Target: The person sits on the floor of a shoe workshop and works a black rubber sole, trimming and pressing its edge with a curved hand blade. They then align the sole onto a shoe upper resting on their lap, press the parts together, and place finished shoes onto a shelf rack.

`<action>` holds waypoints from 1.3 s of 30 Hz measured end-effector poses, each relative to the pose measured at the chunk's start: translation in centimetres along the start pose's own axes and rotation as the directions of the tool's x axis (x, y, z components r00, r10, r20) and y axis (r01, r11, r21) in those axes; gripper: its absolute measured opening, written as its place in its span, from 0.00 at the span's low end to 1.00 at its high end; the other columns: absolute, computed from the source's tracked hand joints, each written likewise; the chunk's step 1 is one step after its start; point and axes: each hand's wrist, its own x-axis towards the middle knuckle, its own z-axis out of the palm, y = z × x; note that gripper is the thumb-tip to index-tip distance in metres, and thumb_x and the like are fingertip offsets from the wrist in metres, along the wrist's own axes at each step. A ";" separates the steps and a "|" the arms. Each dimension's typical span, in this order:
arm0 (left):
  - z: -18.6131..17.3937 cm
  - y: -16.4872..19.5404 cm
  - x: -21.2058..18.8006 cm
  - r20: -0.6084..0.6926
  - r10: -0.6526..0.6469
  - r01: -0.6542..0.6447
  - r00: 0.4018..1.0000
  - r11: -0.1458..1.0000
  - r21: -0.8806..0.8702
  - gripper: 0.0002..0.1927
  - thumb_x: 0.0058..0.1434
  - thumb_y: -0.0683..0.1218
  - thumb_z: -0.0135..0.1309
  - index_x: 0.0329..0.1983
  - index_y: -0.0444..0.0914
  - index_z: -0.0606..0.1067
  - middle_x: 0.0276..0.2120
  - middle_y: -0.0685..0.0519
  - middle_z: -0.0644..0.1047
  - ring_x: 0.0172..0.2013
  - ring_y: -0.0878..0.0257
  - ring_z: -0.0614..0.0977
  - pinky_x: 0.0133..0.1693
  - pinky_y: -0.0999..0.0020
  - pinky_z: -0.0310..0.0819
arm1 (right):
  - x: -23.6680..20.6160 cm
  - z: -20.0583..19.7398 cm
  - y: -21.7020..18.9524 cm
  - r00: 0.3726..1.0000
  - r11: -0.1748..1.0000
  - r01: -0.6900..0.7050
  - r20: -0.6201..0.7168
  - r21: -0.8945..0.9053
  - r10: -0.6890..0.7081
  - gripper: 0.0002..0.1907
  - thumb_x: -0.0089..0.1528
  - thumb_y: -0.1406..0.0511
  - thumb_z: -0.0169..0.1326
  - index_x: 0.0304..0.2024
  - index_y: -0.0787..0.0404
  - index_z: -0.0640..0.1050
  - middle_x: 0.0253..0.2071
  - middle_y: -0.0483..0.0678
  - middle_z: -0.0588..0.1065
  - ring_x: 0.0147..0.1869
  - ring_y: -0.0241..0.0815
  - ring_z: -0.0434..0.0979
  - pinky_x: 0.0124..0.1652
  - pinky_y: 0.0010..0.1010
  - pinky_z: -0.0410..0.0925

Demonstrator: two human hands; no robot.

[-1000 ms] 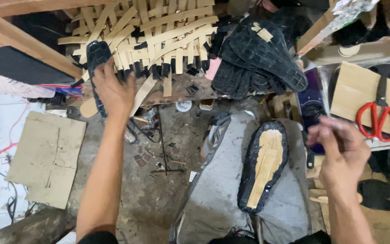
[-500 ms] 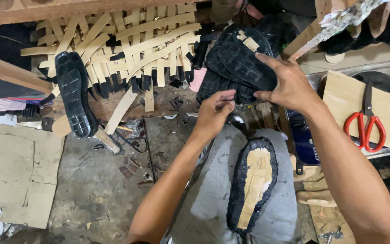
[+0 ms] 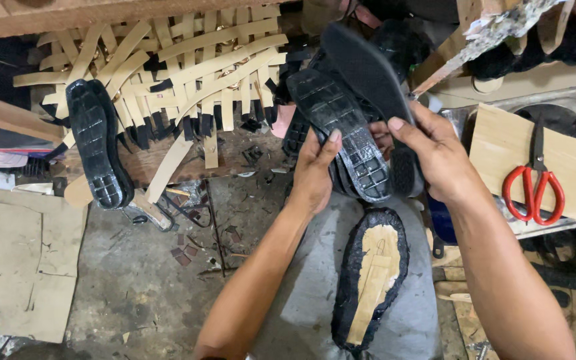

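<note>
Both my hands hold a black rubber shoe sole point(image 3: 345, 130) with a square tread pattern, lifted above my lap. My left hand point(image 3: 315, 170) grips its near edge with the thumb on the tread. My right hand point(image 3: 428, 153) grips a second, smooth black sole point(image 3: 368, 63) held just behind the first. A shoe upper with a tan insole board point(image 3: 371, 277) lies bottom-up on my grey-clad knee. Another black sole point(image 3: 98, 150) rests at the left against a heap of tan woven straps point(image 3: 188, 60).
Red-handled scissors point(image 3: 535, 187) lie on a wooden board point(image 3: 568, 160) at the right. Cardboard pieces point(image 3: 25, 257) cover the floor at the left. Small scraps litter the concrete floor point(image 3: 148, 280). More black soles are stacked behind my hands.
My left hand left the sole at the far left and came to the middle. Both hands took soles from the stack and lifted them toward me.
</note>
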 end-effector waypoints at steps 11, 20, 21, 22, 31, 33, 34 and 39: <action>-0.3 5.5 -2.4 0.050 -0.053 0.056 0.997 0.998 -0.041 0.26 0.75 0.41 0.37 0.76 0.39 0.57 0.67 0.50 0.70 0.66 0.60 0.72 0.70 0.60 0.62 | -1.8 0.6 -2.3 0.998 0.975 0.039 0.035 0.217 -0.048 0.25 0.71 0.61 0.48 0.67 0.65 0.66 0.53 0.59 0.77 0.42 0.40 0.78 0.38 0.27 0.71; 0.6 8.2 -3.6 0.133 0.005 -0.005 0.991 1.000 -0.004 0.22 0.79 0.45 0.37 0.73 0.33 0.60 0.64 0.37 0.72 0.63 0.50 0.75 0.67 0.53 0.68 | -3.1 1.2 -2.8 0.995 0.970 0.014 0.092 0.243 -0.037 0.27 0.70 0.59 0.48 0.68 0.65 0.67 0.50 0.56 0.77 0.40 0.35 0.74 0.38 0.25 0.71; 0.7 8.2 -3.7 0.131 0.002 0.000 0.991 1.000 -0.011 0.22 0.79 0.46 0.37 0.73 0.33 0.60 0.64 0.37 0.72 0.63 0.50 0.76 0.67 0.53 0.68 | -3.3 1.3 -2.9 0.995 0.972 0.020 0.094 0.233 -0.043 0.27 0.70 0.59 0.48 0.68 0.65 0.67 0.49 0.56 0.77 0.40 0.35 0.74 0.38 0.25 0.70; 0.7 8.3 -3.9 0.128 0.000 0.002 0.992 1.000 -0.018 0.22 0.79 0.46 0.38 0.73 0.33 0.60 0.64 0.37 0.72 0.63 0.50 0.76 0.67 0.53 0.68 | -3.4 1.4 -3.0 0.994 0.974 0.025 0.099 0.224 -0.048 0.27 0.70 0.59 0.48 0.69 0.65 0.67 0.49 0.55 0.77 0.39 0.36 0.74 0.37 0.24 0.70; 0.8 7.2 -4.6 -0.009 0.048 -0.046 0.999 0.992 0.116 0.27 0.78 0.42 0.41 0.78 0.34 0.56 0.72 0.51 0.61 0.69 0.63 0.65 0.71 0.65 0.54 | -6.2 3.4 -4.1 0.970 0.969 0.224 0.068 0.105 -0.231 0.26 0.71 0.62 0.49 0.72 0.61 0.67 0.53 0.50 0.75 0.43 0.32 0.69 0.42 0.23 0.66; 1.1 7.1 -4.7 -0.013 0.049 -0.048 0.999 0.993 0.111 0.28 0.77 0.42 0.40 0.78 0.34 0.54 0.74 0.53 0.58 0.71 0.64 0.62 0.72 0.66 0.52 | -7.0 3.8 -4.6 0.957 0.951 0.288 0.049 -0.116 -0.284 0.23 0.71 0.65 0.48 0.69 0.61 0.69 0.52 0.48 0.72 0.53 0.31 0.70 0.53 0.21 0.64; 1.2 7.0 -4.7 -0.010 0.056 -0.055 0.998 0.994 0.095 0.28 0.77 0.42 0.40 0.78 0.35 0.53 0.75 0.54 0.57 0.72 0.65 0.61 0.72 0.67 0.51 | -7.3 4.0 -4.8 0.949 0.923 0.312 0.043 -0.224 -0.311 0.22 0.71 0.66 0.48 0.68 0.61 0.70 0.51 0.47 0.71 0.57 0.31 0.70 0.59 0.21 0.62; 1.6 7.3 -5.4 0.045 0.090 -0.093 0.995 0.994 0.056 0.30 0.76 0.42 0.40 0.79 0.34 0.50 0.75 0.52 0.57 0.72 0.63 0.60 0.73 0.66 0.50 | -8.3 4.1 -5.6 0.956 0.950 0.291 0.062 -0.113 -0.286 0.27 0.67 0.72 0.54 0.70 0.58 0.69 0.49 0.42 0.72 0.52 0.28 0.71 0.53 0.20 0.66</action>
